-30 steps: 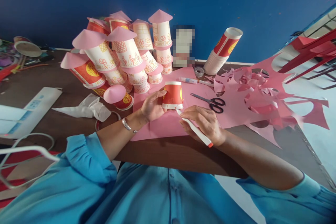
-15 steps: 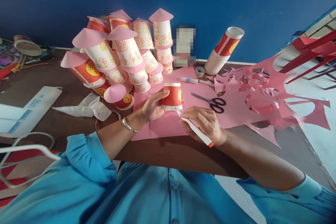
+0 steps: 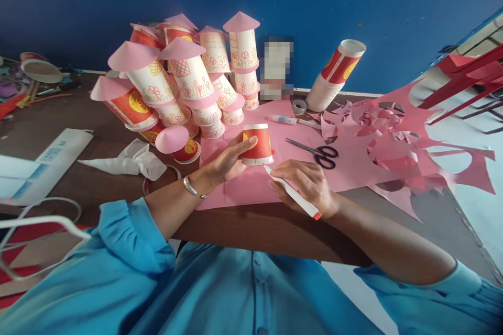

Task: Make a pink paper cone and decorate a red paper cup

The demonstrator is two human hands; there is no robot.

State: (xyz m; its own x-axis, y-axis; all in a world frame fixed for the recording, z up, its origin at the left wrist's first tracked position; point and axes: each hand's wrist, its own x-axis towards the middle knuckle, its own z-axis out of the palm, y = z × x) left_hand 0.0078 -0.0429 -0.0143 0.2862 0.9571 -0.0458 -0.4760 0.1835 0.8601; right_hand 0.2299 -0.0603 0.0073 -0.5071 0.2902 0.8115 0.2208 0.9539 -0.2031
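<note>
- The red cup (image 3: 262,149) is near the middle of the frame, above the pink paper (image 3: 251,188) on the counter (image 3: 271,227).
- The left hand (image 3: 231,159) grips the cup from its left side, thumb pressed across the front.
- The right hand (image 3: 302,182) pinches a white marker (image 3: 295,196), its tip close to the cup's lower edge; whether it touches I cannot tell.
- Marking this cup looks under way: its pale lower band seems to carry faint lines, too small to read.
- Done, by the look of it: the cup towers (image 3: 192,81) at upper left of centre, with pink cone tops; several white ones bear flowers and windows drawn in orange and red.
- The cup in hand has no cone on it, so it seems less far along than those.
- The cup stack (image 3: 325,94) at upper right looks unworked.
- Cutting seems well advanced: paper scraps (image 3: 393,133) with rounded cutouts lie at right, and the scissors (image 3: 314,154) rest unheld beside the right hand.
</note>
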